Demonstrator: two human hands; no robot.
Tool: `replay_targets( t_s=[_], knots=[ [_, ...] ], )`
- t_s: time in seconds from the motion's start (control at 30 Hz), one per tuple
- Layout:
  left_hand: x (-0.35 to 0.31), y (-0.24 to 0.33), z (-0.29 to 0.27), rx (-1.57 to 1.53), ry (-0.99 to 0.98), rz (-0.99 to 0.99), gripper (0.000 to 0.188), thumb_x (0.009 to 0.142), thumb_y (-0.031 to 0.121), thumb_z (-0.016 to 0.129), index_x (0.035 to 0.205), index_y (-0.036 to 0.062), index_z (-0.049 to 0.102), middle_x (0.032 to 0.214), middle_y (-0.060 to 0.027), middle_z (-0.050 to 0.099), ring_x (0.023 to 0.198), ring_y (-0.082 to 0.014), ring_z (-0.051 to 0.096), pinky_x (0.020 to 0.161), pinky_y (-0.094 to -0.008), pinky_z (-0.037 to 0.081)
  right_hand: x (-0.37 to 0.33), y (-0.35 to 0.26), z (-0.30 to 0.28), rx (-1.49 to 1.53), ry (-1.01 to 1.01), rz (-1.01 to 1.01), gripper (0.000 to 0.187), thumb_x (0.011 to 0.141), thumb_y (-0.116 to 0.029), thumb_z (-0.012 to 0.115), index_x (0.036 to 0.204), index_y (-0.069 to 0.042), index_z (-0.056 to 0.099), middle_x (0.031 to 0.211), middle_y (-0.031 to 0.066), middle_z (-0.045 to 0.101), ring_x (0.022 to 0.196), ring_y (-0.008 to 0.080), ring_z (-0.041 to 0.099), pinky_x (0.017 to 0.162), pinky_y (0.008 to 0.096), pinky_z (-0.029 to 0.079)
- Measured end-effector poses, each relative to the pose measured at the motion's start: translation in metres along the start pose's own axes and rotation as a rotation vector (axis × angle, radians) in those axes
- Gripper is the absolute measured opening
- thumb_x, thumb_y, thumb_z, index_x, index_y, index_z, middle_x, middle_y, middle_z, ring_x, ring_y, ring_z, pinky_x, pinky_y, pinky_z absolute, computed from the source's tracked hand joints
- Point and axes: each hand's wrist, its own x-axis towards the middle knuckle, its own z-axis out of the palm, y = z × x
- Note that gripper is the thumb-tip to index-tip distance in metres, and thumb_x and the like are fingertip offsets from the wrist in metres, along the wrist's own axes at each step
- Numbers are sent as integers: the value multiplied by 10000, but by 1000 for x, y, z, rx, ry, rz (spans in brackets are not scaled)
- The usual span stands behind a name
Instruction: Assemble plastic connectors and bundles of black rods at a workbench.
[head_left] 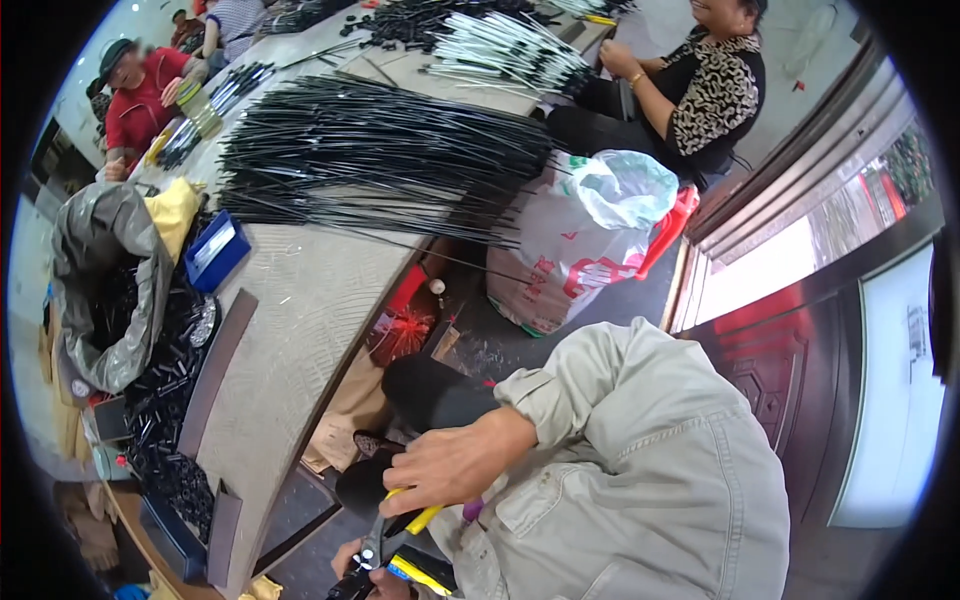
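Observation:
My right hand (458, 462) is closed around yellow-handled pliers (372, 546), whose grey metal head and round pivot point down toward the lower edge. Below it, partly cut off by the frame, the fingers of my left hand (386, 584) pinch a small black piece (350, 585) right by the pliers' jaws. Its exact kind I cannot make out. A yellow, blue and black object (424, 572) lies close to my left hand, partly hidden. Both hands are low over my lap, beside the table's near edge.
The table (290, 330) carries a big pile of thin black rods (370, 150), white-and-black rods (505, 52) and a blue box (217, 250). A grey sack (110, 280) spills short black pieces (165, 430). A plastic bag (570, 240) stands right. Two people (150, 90) (690, 90) sit across.

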Motion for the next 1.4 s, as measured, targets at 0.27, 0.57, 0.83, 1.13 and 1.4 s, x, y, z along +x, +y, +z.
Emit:
replay_targets(
  t_s=[0.27,0.57,0.83,1.13,1.4],
  knots=[
    [5,-5,-21,-182,-317,-48,489,854,381,530,1089,-47,517,935,-168,592,797,-249,566,697,-344,463,1,25,-14,1591,-814,398,521,848,-150,576,1246,-32,261,747,103,584,535,204,618,464,281,503],
    [-27,-43,-49,191,142,-120,666,778,655,420,965,16,420,905,-93,479,741,-186,485,717,-284,399,30,17,22,-96,46,-81,138,740,-231,525,795,-107,504,809,96,425,682,236,499,533,338,414],
    [2,-22,-25,-375,17,-319,599,718,401,697,1087,-19,480,1034,-96,504,896,-164,505,799,-283,400,59,16,-17,-387,-39,9,240,729,-131,534,953,-55,571,1043,125,501,1020,288,502,966,482,304],
    [4,-32,-30,-391,60,-226,543,786,389,638,1078,-39,476,1003,-73,492,873,-127,493,773,-265,397,62,19,7,-340,-6,16,267,683,-234,648,881,-60,611,855,102,514,684,225,506,569,317,385],
    [9,-23,-19,-287,198,-293,893,758,752,223,1025,-53,502,797,-78,550,626,-108,518,534,-218,420,76,17,-40,138,-490,165,216,693,-146,675,881,-52,622,858,111,556,677,272,567,568,354,432]
  ],
)
